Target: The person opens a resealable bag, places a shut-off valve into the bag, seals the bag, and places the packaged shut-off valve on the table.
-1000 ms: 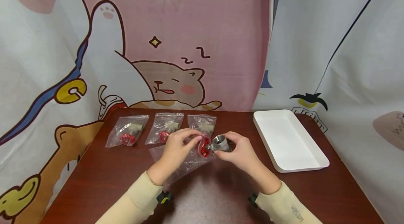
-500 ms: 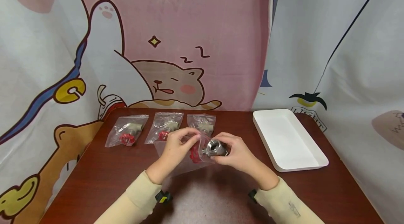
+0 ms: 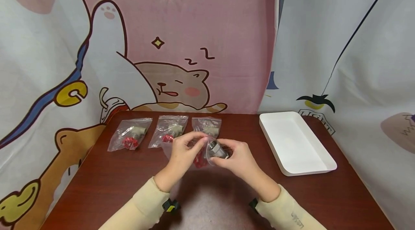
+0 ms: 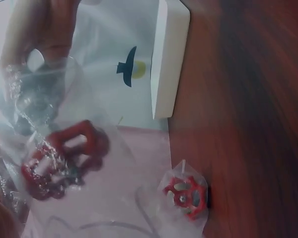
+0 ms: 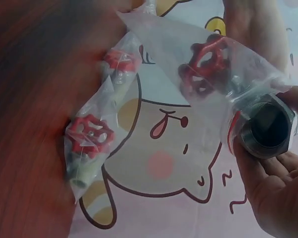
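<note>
A metal valve (image 3: 218, 149) with a red handwheel (image 4: 95, 144) is partly inside a clear zip bag (image 5: 159, 34), wheel end first. My right hand (image 3: 238, 156) grips the valve's steel body with thumb and fingers at the bag's mouth. In the right wrist view, the round threaded opening of the body faces the camera. With thumb and index finger, my left hand (image 3: 181, 152) pinches the bag's edge near its opening. The wheel shows through the plastic, below and between the hands. The head view hides part of the bag behind the left hand.
Several similar pieces lie along the table's back: a left bagged valve (image 3: 131, 143), a middle bagged valve (image 3: 168, 138) and a right bagged valve (image 3: 210, 131), partly covered by the hands. At the right stands a white tray (image 3: 299, 143). A printed cloth (image 3: 227, 43) hangs behind.
The valve has moved left and deeper into the bag, and its body has turned in my right hand. My left hand keeps its pinch on the bag's edge.
</note>
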`<state>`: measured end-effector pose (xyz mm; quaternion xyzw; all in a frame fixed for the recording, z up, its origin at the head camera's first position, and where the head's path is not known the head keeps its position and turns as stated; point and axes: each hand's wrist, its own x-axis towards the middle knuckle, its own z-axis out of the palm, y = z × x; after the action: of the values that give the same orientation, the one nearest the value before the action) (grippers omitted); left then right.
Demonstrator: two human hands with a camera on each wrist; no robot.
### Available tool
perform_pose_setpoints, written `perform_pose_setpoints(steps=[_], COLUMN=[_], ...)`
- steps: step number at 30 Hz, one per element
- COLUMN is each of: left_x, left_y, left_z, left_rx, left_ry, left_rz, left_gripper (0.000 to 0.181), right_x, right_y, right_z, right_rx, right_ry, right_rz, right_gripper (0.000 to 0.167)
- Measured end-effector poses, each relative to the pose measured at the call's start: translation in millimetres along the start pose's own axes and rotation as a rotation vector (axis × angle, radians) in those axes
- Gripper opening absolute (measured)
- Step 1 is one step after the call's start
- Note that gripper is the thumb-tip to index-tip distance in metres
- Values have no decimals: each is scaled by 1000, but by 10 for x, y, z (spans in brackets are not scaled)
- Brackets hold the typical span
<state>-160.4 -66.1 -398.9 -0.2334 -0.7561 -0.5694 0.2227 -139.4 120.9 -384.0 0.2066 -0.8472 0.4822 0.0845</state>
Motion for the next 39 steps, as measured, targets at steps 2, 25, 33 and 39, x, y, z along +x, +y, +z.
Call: perform_pose_setpoints(steps=[2, 25, 33, 39], left_x=[1, 20, 25, 21], left_y=[22, 56, 342, 200], left_z=[11, 2, 33, 107], left_rx=[-14, 33, -24, 38], left_ry=[2, 2, 71, 75], left_rz=[-5, 28, -94, -25], left_gripper=[10, 10, 9, 8], right_x=[-5, -21, 1, 16], right_y=[-21, -110, -75, -56], right_z=[22, 168, 226, 284], right_rx=[-37, -181, -15, -70], right_ry=[13, 40, 139, 117], right_rz=[-12, 31, 132, 79], right_gripper=[43, 46, 47, 46])
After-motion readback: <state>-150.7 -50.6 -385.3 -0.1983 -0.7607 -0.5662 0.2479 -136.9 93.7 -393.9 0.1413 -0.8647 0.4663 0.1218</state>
